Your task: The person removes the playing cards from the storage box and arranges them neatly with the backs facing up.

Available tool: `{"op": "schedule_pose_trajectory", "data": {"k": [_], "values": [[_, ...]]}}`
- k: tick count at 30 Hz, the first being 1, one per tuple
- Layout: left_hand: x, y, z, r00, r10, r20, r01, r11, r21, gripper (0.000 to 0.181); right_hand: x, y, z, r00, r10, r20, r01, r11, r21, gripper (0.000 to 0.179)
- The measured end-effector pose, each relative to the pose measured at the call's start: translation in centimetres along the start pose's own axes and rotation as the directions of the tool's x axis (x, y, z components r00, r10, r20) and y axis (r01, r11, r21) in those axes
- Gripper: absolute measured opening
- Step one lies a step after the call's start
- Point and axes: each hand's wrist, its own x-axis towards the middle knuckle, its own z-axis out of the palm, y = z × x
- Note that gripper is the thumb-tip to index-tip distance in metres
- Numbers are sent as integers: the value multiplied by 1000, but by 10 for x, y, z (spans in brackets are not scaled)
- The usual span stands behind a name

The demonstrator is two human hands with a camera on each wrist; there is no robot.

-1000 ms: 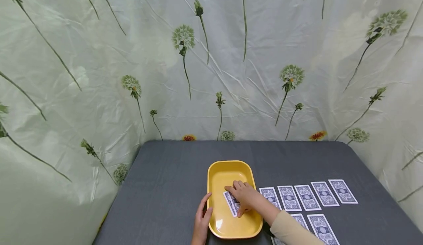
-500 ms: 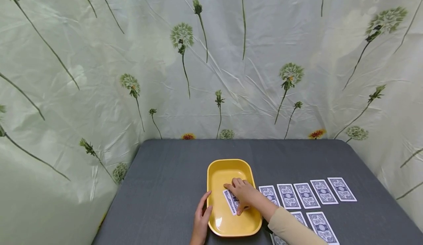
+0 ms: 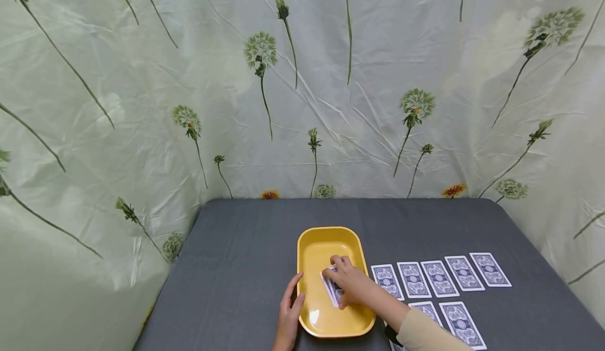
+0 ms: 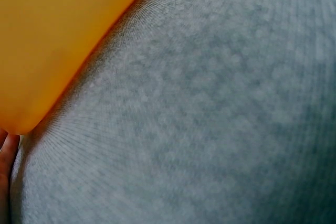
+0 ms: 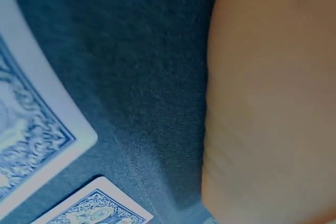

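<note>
My right hand [image 3: 352, 282] is over the yellow tray [image 3: 312, 319] in the head view. It grips a blue-and-white patterned playing card [image 3: 337, 290] between fingertips at the far end and thumb at the near end. Beneath and left of that card shows the edge of another playing card [image 3: 327, 288]; the hand covers the rest. At the tray's left side, my left hand [image 3: 288, 314] rests its extended fingers and thumb against the rim. The left wrist view shows the tray's outer wall [image 4: 63, 30] and part of the fingers [image 4: 7, 156].
Right of the tray, several face-down cards [image 3: 439, 278] lie in a row on the dark grey table [image 3: 236, 267]. A nearer row [image 3: 462, 326] is partly hidden by my right sleeve [image 3: 425, 332]. A floral curtain [image 3: 212, 78] hangs behind the table.
My right fingertips have drawn slightly back and to the right, and the gripped card's angle has shifted a little. My left hand and the tray stay in place.
</note>
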Motion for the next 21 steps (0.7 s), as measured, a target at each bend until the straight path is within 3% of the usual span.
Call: {"op": "schedule_pose_trajectory", "data": {"k": [4, 9, 15, 17, 21], "values": [[-2, -3, -1, 1000, 27, 10, -26, 999, -27, 39, -11, -7, 3, 996, -64, -57, 62, 998, -27, 76], [-3, -4, -1, 999, 43, 0, -43, 998, -36, 39, -22, -14, 6, 973, -122, -196, 103, 989, -104, 74], [-1, -4, 3, 999, 50, -8, -51, 998, -49, 39, -46, -6, -22, 922, 19, -386, -6, 999, 37, 92], [0, -4, 3, 999, 41, -14, -42, 998, -52, 40, -62, 3, -35, 891, 67, -449, -45, 997, 59, 100], [1, -2, 2, 1000, 7, -20, -8, 999, -45, 39, -105, 30, -56, 857, 164, -489, -154, 986, 61, 105]]}}
